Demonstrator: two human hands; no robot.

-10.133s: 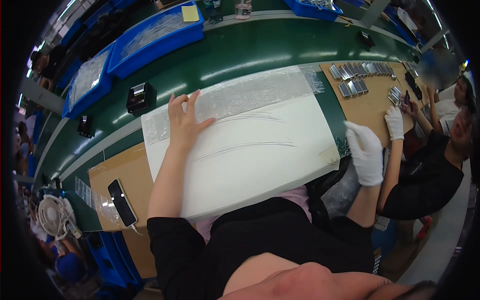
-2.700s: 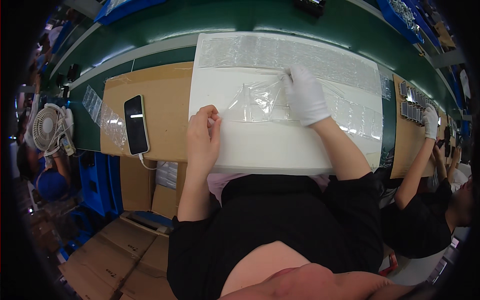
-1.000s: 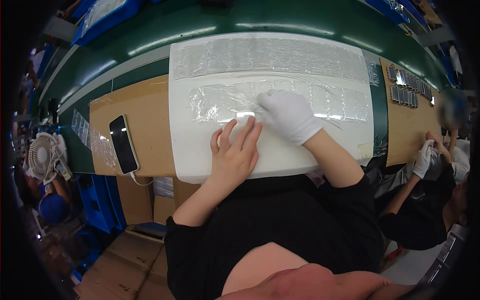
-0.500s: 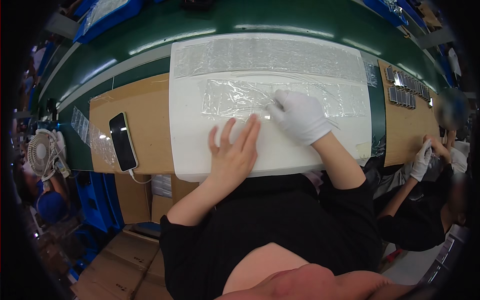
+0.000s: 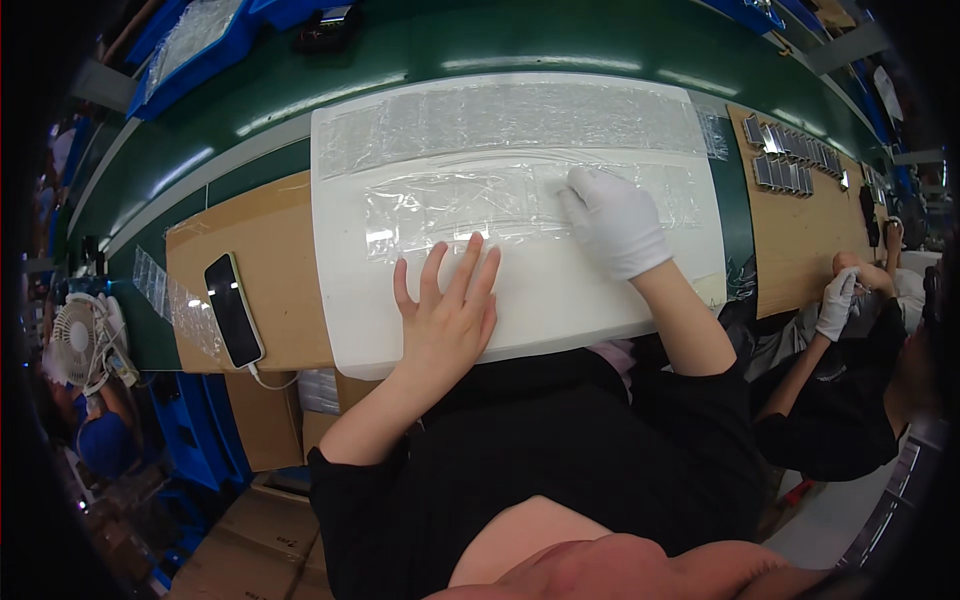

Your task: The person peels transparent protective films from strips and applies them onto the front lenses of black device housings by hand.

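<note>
My left hand (image 5: 447,312), bare, lies on the white padded board (image 5: 540,300) with its fingers spread. Its fingertips reach the near edge of a crinkled clear plastic strip (image 5: 440,202). On the right part of that strip rests my right hand (image 5: 620,225), in a white glove and curled closed. Whatever its fingers may pinch is hidden by the glove. A second, wider clear plastic strip (image 5: 480,120) runs along the far side of the board, with thin curved lines like creases between the two strips.
Cardboard to the left carries a charging phone (image 5: 235,310). On the right, a cardboard sheet (image 5: 785,245) holds rows of small metallic parts (image 5: 785,175). A co-worker's gloved hand (image 5: 835,305) is beside it. Blue trays (image 5: 195,55) stand at the far left, a fan (image 5: 78,338) nearer.
My right hand has slid rightward along the plastic strip, still closed. The fingers of my left hand have spread wider. The whole view has shifted slightly.
</note>
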